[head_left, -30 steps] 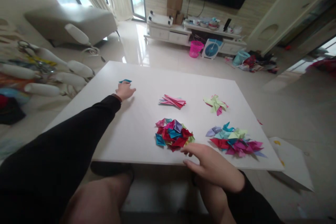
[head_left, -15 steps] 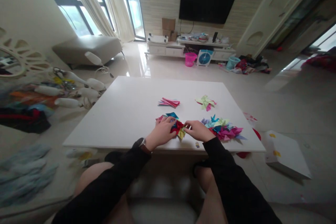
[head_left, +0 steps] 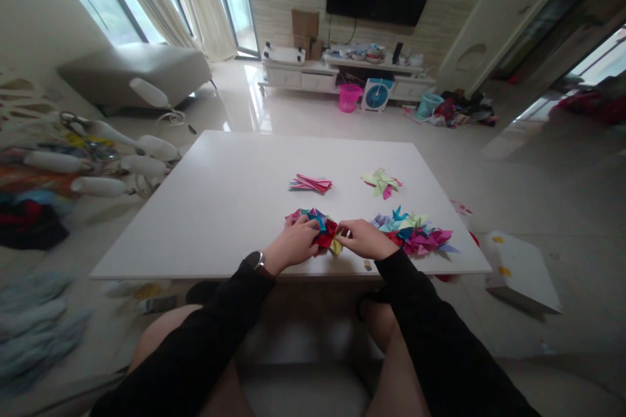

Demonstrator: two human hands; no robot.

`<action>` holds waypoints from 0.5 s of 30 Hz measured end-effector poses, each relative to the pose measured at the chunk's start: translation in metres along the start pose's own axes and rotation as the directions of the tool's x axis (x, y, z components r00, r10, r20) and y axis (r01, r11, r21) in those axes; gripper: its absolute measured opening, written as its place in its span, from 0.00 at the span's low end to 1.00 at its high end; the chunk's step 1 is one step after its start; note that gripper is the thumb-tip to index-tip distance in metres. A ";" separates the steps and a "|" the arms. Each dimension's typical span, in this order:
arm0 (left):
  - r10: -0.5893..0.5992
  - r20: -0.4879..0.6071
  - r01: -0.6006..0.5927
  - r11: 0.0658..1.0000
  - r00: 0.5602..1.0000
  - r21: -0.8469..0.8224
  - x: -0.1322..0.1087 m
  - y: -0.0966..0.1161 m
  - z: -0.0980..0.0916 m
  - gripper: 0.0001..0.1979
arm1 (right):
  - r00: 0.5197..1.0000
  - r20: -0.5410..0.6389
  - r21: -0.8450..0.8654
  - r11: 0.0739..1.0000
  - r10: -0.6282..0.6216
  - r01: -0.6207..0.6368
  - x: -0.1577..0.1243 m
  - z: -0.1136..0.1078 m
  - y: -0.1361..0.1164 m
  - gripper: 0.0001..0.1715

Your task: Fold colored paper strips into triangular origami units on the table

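Observation:
A cluster of joined folded-paper pieces (head_left: 327, 237) in red, blue, pink and yellow lies near the table's front edge. My left hand (head_left: 293, 242) is curled over its left side, fingers gripping it. At its right end, the bent fingers of my right hand (head_left: 364, 239) close on the edge by the red and yellow pieces; the fingertips are partly hidden. Close to the right wrist is a pile of folded paper shapes (head_left: 420, 238) in magenta, blue and pale green. Farther back lie a fan of flat folded pink paper strips (head_left: 312, 184) and a pale green paper shape (head_left: 380, 181).
The white table (head_left: 220, 208) spans the area in front of me. A small sticker-like piece (head_left: 368, 265) lies at its front edge. To the left stands a lamp with several white shades (head_left: 100, 187); a white box (head_left: 523, 270) sits on the floor at right.
My left hand has turned and shifted along the paper cluster, showing more blue and pink pieces behind it. The right hand stays at the right end. The camera view has shifted slightly.

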State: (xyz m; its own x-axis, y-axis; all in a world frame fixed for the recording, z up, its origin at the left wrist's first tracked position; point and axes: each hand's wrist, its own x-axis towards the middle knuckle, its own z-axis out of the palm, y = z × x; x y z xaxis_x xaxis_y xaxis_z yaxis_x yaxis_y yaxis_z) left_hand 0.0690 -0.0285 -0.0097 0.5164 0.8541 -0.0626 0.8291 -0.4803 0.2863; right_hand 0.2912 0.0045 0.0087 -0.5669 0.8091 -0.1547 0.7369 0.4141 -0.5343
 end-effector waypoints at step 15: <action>-0.106 -0.169 0.066 0.972 0.980 -0.224 -0.011 -0.018 -0.029 0.10 | 1.000 -0.005 -0.007 1.000 0.004 -0.004 0.001 0.004 -0.009 0.09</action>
State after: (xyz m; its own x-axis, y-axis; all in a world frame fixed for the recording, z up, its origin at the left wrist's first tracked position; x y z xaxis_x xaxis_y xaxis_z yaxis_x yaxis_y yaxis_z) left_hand 0.0421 -0.0234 0.0131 0.3823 0.9214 0.0702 0.7924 -0.3659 0.4882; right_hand 0.2825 -0.0004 0.0106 -0.5619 0.8128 -0.1533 0.7419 0.4133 -0.5279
